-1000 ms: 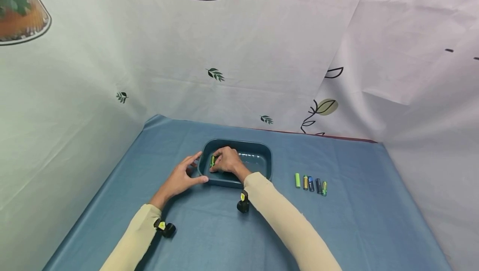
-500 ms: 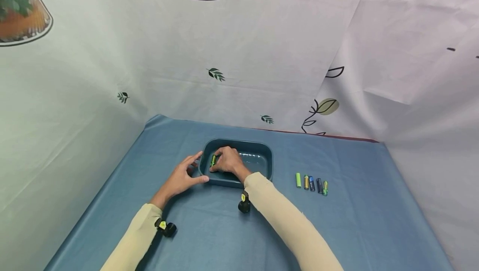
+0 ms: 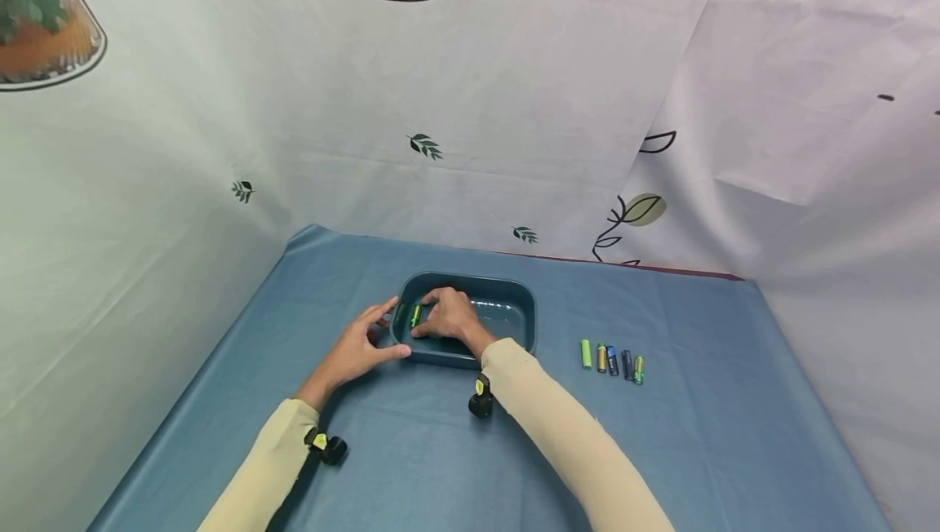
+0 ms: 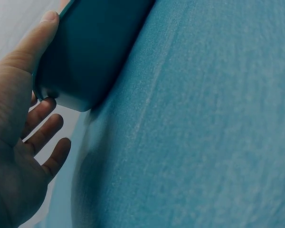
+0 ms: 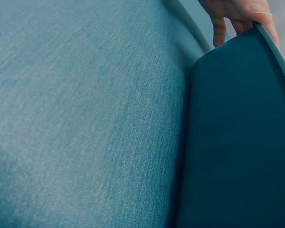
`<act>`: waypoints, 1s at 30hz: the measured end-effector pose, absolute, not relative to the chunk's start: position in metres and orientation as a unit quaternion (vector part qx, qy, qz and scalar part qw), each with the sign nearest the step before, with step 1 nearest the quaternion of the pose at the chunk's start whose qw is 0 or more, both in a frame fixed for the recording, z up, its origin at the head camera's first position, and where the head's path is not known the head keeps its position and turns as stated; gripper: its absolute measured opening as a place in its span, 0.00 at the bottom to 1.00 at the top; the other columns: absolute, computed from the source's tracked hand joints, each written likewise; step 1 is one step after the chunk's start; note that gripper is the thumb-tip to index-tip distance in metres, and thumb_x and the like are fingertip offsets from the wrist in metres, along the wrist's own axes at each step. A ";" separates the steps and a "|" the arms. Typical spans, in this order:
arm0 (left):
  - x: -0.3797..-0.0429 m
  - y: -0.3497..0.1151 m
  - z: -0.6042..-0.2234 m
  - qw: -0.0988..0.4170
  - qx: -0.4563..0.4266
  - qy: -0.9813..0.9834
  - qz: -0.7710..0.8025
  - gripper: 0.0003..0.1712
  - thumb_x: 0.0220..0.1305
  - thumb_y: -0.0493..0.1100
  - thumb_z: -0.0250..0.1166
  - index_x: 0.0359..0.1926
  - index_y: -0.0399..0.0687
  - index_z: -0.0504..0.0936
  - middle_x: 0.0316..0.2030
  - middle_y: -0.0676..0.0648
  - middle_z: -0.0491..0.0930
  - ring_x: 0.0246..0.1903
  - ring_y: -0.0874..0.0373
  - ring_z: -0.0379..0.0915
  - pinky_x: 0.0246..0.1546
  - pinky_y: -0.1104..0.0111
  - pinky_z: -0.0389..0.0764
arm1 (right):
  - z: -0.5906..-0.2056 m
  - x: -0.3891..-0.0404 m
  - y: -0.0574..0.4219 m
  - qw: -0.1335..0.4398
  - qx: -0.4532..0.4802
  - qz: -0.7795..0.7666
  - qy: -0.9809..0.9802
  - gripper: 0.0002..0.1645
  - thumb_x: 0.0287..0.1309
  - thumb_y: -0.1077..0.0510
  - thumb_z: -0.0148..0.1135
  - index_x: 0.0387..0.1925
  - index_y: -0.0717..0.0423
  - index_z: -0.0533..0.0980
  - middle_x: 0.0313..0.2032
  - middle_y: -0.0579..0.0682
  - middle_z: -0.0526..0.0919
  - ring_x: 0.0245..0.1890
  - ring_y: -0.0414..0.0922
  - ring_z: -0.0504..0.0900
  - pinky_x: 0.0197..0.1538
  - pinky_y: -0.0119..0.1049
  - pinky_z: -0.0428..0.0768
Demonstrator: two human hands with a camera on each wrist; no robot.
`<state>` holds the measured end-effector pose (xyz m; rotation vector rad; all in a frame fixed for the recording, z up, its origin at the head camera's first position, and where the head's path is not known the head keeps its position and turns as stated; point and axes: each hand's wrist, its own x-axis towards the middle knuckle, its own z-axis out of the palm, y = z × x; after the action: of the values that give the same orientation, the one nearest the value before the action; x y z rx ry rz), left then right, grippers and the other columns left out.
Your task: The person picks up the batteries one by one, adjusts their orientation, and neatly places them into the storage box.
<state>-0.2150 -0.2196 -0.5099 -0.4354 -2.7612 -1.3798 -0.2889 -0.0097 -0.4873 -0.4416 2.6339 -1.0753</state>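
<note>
A dark teal tray (image 3: 507, 352) stands on the cloth. My left hand (image 3: 360, 344) spans its near left corner, thumb along the near rim and fingers spread at the left side. In the left wrist view the tray's outer wall (image 4: 97, 47) shows with the left thumb against its rim. Inside the tray my right hand (image 3: 450, 316) holds a green battery (image 3: 415, 316) between thumb and index finger, near the left wall. The right wrist view shows the tray's outside (image 5: 237, 133) and the left fingers; the right hand is hidden there.
Several batteries lie in a loose row right of the tray, among them a light green battery (image 3: 586, 354), a blue and black battery (image 3: 612, 361) and a green and yellow battery (image 3: 639, 370). Blue cloth (image 3: 411, 467) covers the table. Patterned white sheets (image 3: 477, 108) hang behind.
The green battery has shifted slightly to the left between my right fingers, with its brighter green side now showing. Both hands and the tray stay nearly in place.
</note>
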 end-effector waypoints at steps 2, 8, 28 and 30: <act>-0.215 -0.220 -0.510 0.013 -0.139 -0.886 -0.443 0.55 0.56 0.60 0.78 0.79 0.58 0.61 0.68 0.44 0.69 0.55 0.46 0.74 0.51 0.48 0.77 | -0.487 -0.289 -0.010 0.132 -0.150 -0.372 0.906 0.36 0.47 0.49 0.84 0.58 0.52 0.81 0.28 0.42 0.84 0.28 0.39 0.81 0.39 0.37 0.83; -0.214 -0.219 -0.509 0.013 -0.136 -0.887 -0.441 0.55 0.56 0.60 0.78 0.79 0.58 0.61 0.68 0.44 0.69 0.55 0.46 0.74 0.51 0.48 0.77 | -0.489 -0.290 -0.010 0.126 -0.152 -0.375 0.906 0.35 0.48 0.49 0.84 0.58 0.53 0.81 0.29 0.42 0.84 0.29 0.38 0.81 0.39 0.36 0.82; -0.215 -0.218 -0.509 0.004 -0.135 -0.880 -0.455 0.55 0.56 0.55 0.79 0.80 0.54 0.61 0.68 0.42 0.68 0.56 0.43 0.73 0.53 0.45 0.76 | -0.461 -0.289 0.027 0.098 -0.202 -0.457 0.861 0.31 0.54 0.52 0.80 0.59 0.52 0.82 0.33 0.46 0.87 0.34 0.40 0.83 0.43 0.39 0.83; -0.215 -0.218 -0.509 0.004 -0.133 -0.882 -0.452 0.55 0.56 0.56 0.79 0.80 0.55 0.60 0.68 0.42 0.68 0.56 0.43 0.73 0.53 0.45 0.76 | -0.454 -0.287 0.036 0.095 -0.211 -0.466 0.854 0.32 0.55 0.52 0.79 0.61 0.51 0.81 0.35 0.47 0.86 0.35 0.41 0.83 0.44 0.39 0.83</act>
<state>-0.2154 -0.2176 -0.5089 -0.4173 -2.7642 -1.4162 -0.2871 0.0362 -0.4542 -0.6259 2.5311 -1.3823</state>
